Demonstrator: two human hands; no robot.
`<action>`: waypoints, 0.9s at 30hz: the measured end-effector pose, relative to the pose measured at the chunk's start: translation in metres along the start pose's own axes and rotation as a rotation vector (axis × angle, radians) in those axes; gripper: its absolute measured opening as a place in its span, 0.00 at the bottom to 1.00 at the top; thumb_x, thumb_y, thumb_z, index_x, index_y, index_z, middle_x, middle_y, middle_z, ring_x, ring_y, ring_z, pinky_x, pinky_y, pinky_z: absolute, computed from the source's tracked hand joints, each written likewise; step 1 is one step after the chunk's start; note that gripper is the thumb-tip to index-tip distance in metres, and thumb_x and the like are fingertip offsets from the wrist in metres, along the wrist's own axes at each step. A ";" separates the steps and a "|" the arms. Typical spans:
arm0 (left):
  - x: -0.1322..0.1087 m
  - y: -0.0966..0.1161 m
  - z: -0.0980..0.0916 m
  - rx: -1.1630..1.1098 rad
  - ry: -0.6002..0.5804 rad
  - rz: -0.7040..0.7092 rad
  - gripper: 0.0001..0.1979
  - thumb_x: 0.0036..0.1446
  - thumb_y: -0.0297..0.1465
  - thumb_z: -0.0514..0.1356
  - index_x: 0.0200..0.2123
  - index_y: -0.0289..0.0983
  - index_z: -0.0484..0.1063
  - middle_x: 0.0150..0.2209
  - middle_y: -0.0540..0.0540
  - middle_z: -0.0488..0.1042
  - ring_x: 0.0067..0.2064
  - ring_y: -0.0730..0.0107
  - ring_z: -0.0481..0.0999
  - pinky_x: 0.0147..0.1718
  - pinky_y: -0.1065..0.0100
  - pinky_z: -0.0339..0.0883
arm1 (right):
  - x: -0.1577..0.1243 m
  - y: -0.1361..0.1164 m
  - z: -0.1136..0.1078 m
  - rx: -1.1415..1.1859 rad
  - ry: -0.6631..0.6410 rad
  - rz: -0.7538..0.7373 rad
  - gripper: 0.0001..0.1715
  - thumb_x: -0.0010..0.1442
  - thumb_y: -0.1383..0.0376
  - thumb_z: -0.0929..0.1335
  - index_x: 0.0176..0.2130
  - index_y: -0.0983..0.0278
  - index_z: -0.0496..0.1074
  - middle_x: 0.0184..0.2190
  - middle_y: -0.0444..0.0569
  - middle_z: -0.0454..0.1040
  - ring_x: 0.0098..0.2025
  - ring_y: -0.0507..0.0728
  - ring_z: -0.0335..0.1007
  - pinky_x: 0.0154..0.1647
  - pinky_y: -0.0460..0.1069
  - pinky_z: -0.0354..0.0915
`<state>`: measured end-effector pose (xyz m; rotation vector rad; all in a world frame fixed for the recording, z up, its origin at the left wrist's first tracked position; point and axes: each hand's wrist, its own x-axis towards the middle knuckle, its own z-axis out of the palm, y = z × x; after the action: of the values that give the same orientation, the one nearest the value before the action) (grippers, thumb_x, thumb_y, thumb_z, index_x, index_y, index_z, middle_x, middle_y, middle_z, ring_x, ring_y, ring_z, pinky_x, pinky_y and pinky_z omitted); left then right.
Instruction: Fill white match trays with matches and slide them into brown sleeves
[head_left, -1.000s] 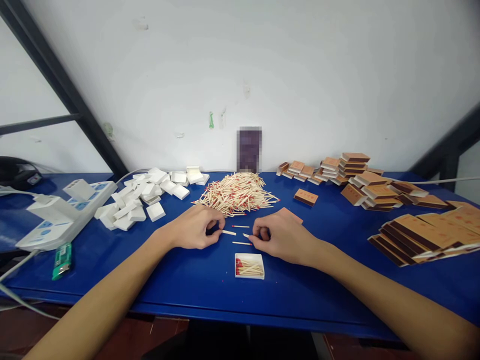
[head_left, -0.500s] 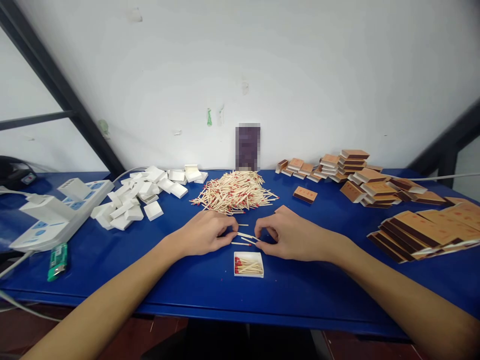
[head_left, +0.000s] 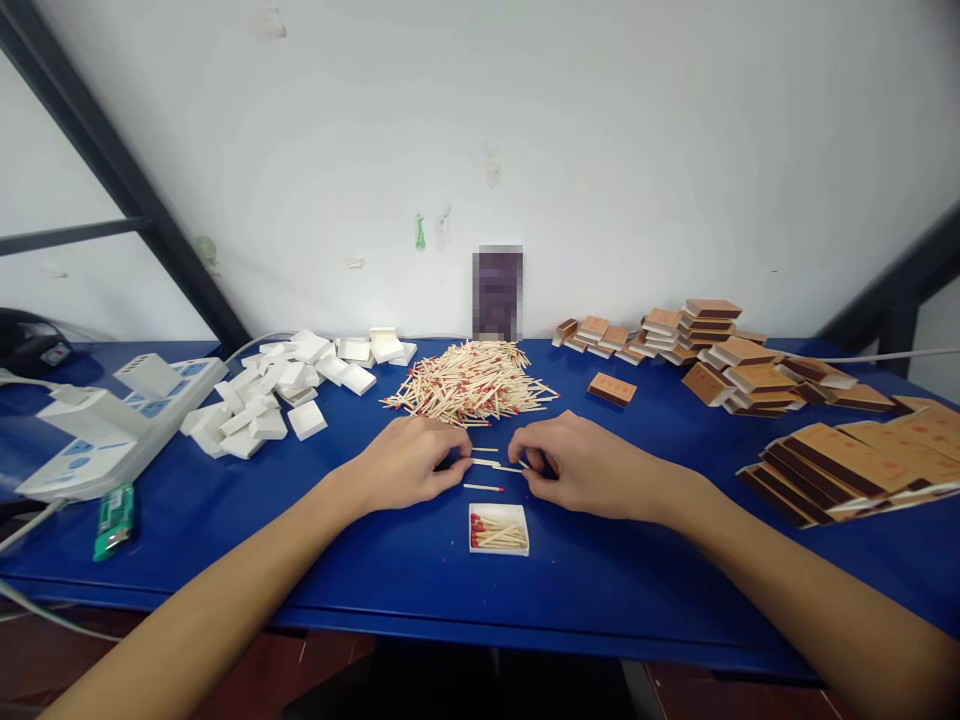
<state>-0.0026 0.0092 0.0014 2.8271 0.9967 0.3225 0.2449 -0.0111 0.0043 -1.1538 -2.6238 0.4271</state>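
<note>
Head view: my left hand [head_left: 409, 465] rests on the blue desk [head_left: 375, 560], its fingers [head_left: 459, 462] curled in tight, thumb and forefinger tips against the left ends of a few loose matches [head_left: 491, 464]. My right hand [head_left: 585, 468] lies at 3 o'clock of them, fingers bent under, tips touching the right ends. I cannot tell whether either hand truly pinches the matches or only presses them. One more match [head_left: 484, 487] lies apart, just below. At 6 o'clock of the matches sits a small white tray [head_left: 499, 529] partly filled with matches. The big pile [head_left: 469, 380] is at 12 o'clock, empty white trays [head_left: 270, 400] at 10 o'clock, brown sleeves [head_left: 712, 350] at 2 o'clock.
</note>
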 end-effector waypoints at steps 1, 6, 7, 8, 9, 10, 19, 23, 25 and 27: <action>0.000 0.001 -0.001 -0.010 -0.008 0.000 0.09 0.63 0.34 0.55 0.35 0.38 0.72 0.25 0.52 0.69 0.26 0.73 0.66 0.27 0.71 0.52 | 0.000 0.000 0.000 0.013 -0.009 0.000 0.08 0.54 0.72 0.66 0.36 0.61 0.70 0.25 0.38 0.70 0.26 0.49 0.60 0.31 0.47 0.52; -0.001 0.005 -0.003 -0.064 -0.012 0.055 0.10 0.59 0.38 0.59 0.38 0.38 0.72 0.27 0.52 0.70 0.27 0.73 0.66 0.27 0.70 0.55 | 0.000 0.000 -0.002 0.065 -0.039 0.003 0.09 0.57 0.72 0.64 0.36 0.61 0.72 0.23 0.39 0.70 0.25 0.49 0.60 0.30 0.47 0.53; -0.002 0.005 -0.003 -0.079 -0.011 0.078 0.10 0.59 0.37 0.59 0.39 0.37 0.73 0.28 0.51 0.70 0.28 0.72 0.67 0.28 0.70 0.56 | 0.000 0.000 -0.003 0.071 -0.034 0.000 0.10 0.58 0.72 0.64 0.37 0.61 0.72 0.24 0.39 0.70 0.26 0.50 0.62 0.31 0.47 0.54; -0.002 0.005 -0.003 -0.094 -0.017 0.101 0.10 0.59 0.36 0.59 0.40 0.37 0.73 0.30 0.50 0.71 0.29 0.72 0.68 0.29 0.70 0.58 | -0.001 0.001 -0.004 0.073 -0.027 -0.006 0.12 0.58 0.72 0.64 0.39 0.61 0.73 0.26 0.40 0.72 0.27 0.50 0.63 0.33 0.47 0.55; -0.003 0.005 -0.003 -0.105 -0.025 0.122 0.09 0.59 0.35 0.59 0.41 0.38 0.73 0.32 0.50 0.72 0.31 0.72 0.68 0.31 0.70 0.59 | -0.001 0.002 -0.005 0.068 -0.021 -0.017 0.14 0.58 0.73 0.63 0.41 0.60 0.73 0.29 0.42 0.73 0.30 0.51 0.65 0.34 0.47 0.56; -0.003 0.005 -0.003 -0.111 -0.035 0.137 0.09 0.60 0.34 0.58 0.41 0.38 0.74 0.34 0.49 0.72 0.32 0.72 0.69 0.32 0.70 0.61 | -0.001 0.002 -0.006 0.056 -0.018 -0.032 0.16 0.58 0.74 0.63 0.43 0.60 0.73 0.32 0.43 0.73 0.32 0.51 0.66 0.36 0.48 0.57; -0.004 0.006 -0.005 -0.177 -0.091 0.129 0.12 0.58 0.26 0.56 0.40 0.41 0.78 0.35 0.48 0.69 0.34 0.71 0.69 0.33 0.69 0.62 | -0.001 0.004 -0.001 -0.014 -0.031 -0.106 0.23 0.60 0.77 0.61 0.46 0.57 0.75 0.40 0.47 0.73 0.36 0.53 0.68 0.39 0.50 0.58; -0.004 0.003 -0.006 -0.212 -0.102 0.110 0.11 0.56 0.23 0.55 0.36 0.39 0.76 0.35 0.48 0.69 0.35 0.71 0.69 0.35 0.68 0.62 | -0.002 0.002 -0.003 0.023 -0.046 -0.114 0.19 0.61 0.75 0.62 0.42 0.57 0.77 0.40 0.46 0.73 0.36 0.52 0.69 0.38 0.50 0.58; -0.005 0.002 -0.007 -0.217 -0.116 0.103 0.10 0.54 0.21 0.55 0.34 0.38 0.75 0.35 0.49 0.69 0.36 0.71 0.68 0.35 0.69 0.62 | -0.003 0.001 -0.006 0.039 -0.063 -0.102 0.15 0.60 0.73 0.64 0.40 0.58 0.77 0.40 0.45 0.74 0.37 0.53 0.69 0.41 0.50 0.57; -0.006 0.000 -0.008 -0.220 -0.135 0.096 0.10 0.52 0.20 0.55 0.32 0.37 0.74 0.35 0.49 0.68 0.35 0.72 0.68 0.34 0.69 0.61 | -0.004 0.000 -0.010 0.055 -0.087 -0.084 0.10 0.60 0.71 0.66 0.37 0.59 0.76 0.39 0.44 0.74 0.38 0.53 0.69 0.42 0.51 0.57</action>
<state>-0.0089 0.0061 0.0086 2.6612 0.7510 0.2316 0.2508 -0.0124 0.0129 -1.0260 -2.7049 0.5403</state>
